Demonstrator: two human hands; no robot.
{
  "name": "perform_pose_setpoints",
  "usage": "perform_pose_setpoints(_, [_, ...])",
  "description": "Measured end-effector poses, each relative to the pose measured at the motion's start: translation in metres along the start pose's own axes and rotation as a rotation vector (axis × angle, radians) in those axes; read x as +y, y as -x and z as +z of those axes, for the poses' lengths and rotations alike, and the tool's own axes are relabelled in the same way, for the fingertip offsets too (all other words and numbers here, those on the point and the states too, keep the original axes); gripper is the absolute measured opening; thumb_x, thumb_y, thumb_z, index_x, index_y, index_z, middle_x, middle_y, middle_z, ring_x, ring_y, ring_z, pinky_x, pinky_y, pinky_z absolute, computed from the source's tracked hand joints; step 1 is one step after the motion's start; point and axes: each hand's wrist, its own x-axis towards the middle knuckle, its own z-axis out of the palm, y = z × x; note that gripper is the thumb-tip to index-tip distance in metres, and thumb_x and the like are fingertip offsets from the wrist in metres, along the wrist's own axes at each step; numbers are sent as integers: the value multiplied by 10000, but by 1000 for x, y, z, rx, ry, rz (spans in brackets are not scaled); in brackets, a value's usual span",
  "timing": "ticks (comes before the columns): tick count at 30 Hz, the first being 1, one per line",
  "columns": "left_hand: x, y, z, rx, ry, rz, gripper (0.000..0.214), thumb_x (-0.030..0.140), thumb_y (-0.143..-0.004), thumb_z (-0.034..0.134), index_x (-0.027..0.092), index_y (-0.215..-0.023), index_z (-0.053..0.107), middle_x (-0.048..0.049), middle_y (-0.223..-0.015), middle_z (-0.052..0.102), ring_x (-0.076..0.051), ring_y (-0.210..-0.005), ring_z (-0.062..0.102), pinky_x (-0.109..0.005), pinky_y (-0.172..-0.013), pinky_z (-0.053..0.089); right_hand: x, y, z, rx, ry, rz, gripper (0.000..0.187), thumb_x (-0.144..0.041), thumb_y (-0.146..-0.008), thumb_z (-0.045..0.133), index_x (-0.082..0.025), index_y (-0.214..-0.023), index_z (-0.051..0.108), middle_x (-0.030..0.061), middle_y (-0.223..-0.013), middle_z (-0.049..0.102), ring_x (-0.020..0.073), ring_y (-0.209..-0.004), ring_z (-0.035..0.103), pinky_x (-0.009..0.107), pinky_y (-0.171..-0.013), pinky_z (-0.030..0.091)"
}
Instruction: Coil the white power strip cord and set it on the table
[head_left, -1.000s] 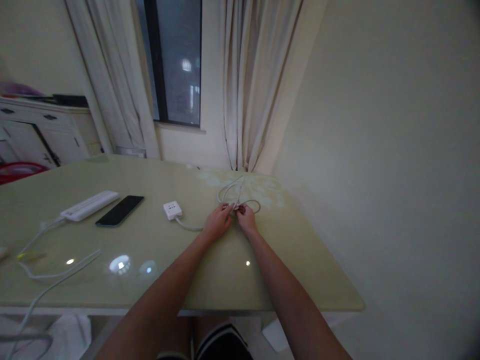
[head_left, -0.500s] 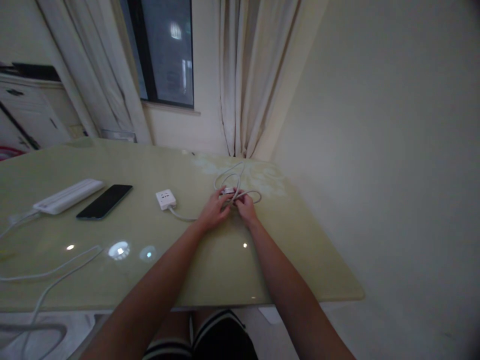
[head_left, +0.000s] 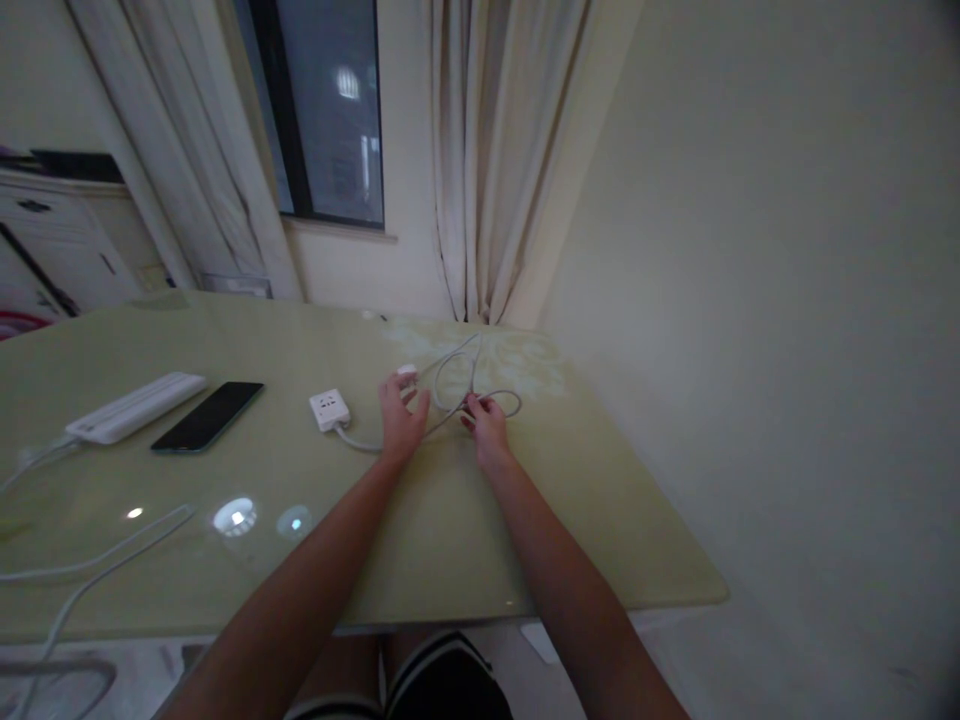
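Note:
My left hand [head_left: 403, 418] has its thumb and fingers apart. A white plug [head_left: 407, 370] is just beyond its fingertips; whether they touch it, I cannot tell. My right hand [head_left: 487, 420] is closed in a pinch on the grey-white cable [head_left: 448, 412], where its strands cross. Loose loops of that cable lie on the table behind and right of this hand. To the left, a small white socket block [head_left: 330, 408] lies face up, with its cord passing behind my left hand.
A black phone [head_left: 208, 417] lies beside a long white power strip [head_left: 136, 406] on the pale green glossy table [head_left: 600, 540]. Another white cable [head_left: 97, 565] runs off the near left edge. Curtains and a window are behind, a bare wall on the right.
My left hand has moved left, away from the right hand, and the white plug has shifted left too. My right hand stays at the cable. The view has tilted slightly.

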Motion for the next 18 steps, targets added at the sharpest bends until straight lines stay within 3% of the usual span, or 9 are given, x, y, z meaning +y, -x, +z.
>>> perform_pose_setpoints(3, [-1, -3, -3, 120, -7, -50, 262, 383, -929, 664, 218, -1104, 560, -118, -1263, 605, -214, -1074, 680, -337, -814, 635, 2, -2, -5, 114, 62, -50, 295, -489, -834, 713, -240, -936, 593, 72, -954, 736, 220, -901, 713, 278, -647, 555])
perform_pose_setpoints(6, [3, -5, -7, 184, -34, -39, 202, 381, -963, 618, 232, -1057, 519, -117, -1251, 635, -229, -1114, 684, -372, -863, 621, -3, -5, -13, 275, 132, -118, 275, -466, -872, 643, -249, -1016, 556, 67, -968, 677, 216, -877, 663, 301, -670, 536])
perform_pose_setpoints(10, [18, 0, -12, 95, -73, 92, 165, 283, -967, 596, 232, -1098, 509, -146, -1324, 641, -248, -1247, 640, -451, -1024, 563, -21, 0, -19, 387, 217, -246, 372, -415, -875, 641, -231, -1181, 536, 99, -1136, 633, 228, -995, 610, 354, -875, 528])
perform_pose_setpoints(12, [28, 5, -12, -38, -84, 196, 164, 229, -945, 618, 230, -1086, 534, -147, -1333, 665, -251, -1252, 641, -469, -1063, 539, -30, 9, -17, 319, 338, -384, 462, -372, -839, 687, -218, -1254, 556, 126, -1252, 617, 262, -1131, 581, 404, -1008, 489])
perform_pose_setpoints(15, [40, 13, -11, -297, -75, 369, 155, 178, -935, 625, 238, -1074, 589, -120, -1282, 723, -241, -1209, 671, -463, -1060, 546, -37, 25, -10, 92, 632, -615, 539, -304, -836, 685, -232, -1363, 595, 151, -1442, 562, 328, -1361, 476, 503, -1178, 351])
perform_pose_setpoints(18, [49, 20, -10, -506, -51, 513, 221, 164, -963, 597, 259, -1157, 642, -93, -1250, 749, -222, -1216, 676, -447, -1076, 551, -38, 31, -5, -64, 753, -632, 527, -240, -871, 646, -278, -1397, 633, 129, -1522, 538, 348, -1423, 450, 525, -1214, 290])
